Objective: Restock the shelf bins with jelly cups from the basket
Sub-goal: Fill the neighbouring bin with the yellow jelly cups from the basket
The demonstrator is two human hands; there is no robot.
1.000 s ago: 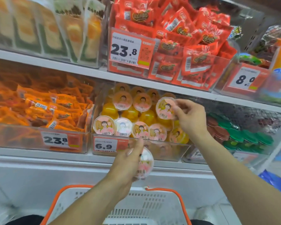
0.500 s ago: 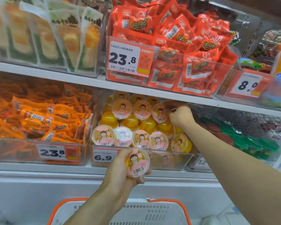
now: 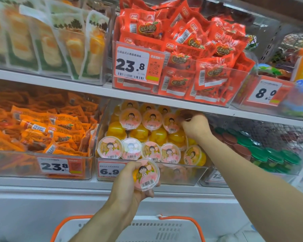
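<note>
Head: left hand grips jelly cup.

Both forearms are bare from the frame's lower edge up to the wrists, with no sleeve in view. The left hand and the right hand are bare too, ungloved.

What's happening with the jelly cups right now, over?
Left hand grips round pink-lidded jelly cup below clear plastic bin. Right hand curled at bin's back right; contents hidden. Upper white shelf hangs close overhead.
</note>
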